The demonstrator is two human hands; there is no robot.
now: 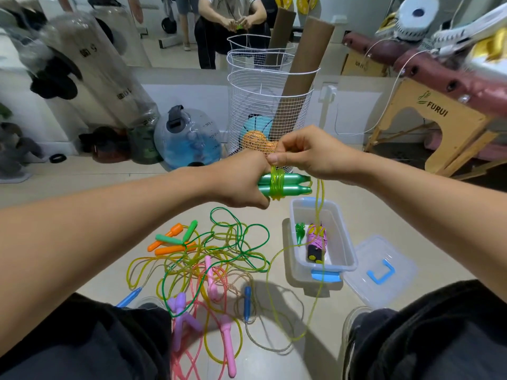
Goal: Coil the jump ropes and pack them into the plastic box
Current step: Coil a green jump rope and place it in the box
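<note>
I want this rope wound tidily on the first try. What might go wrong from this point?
1. The loose yellow-green cord hangs down through the plastic box, so a pull may snag the coiled ropes inside.
2. Its slack loops across the floor by the rope pile and may tangle.
3. The left hand holds both green handles; if the right hand loosens, the wraps may slip.

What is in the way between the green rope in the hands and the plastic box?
Nothing visible blocks it. The green handles are held above the open plastic box, whose lid lies off to its right. A coiled pink rope already takes some room inside.
</note>
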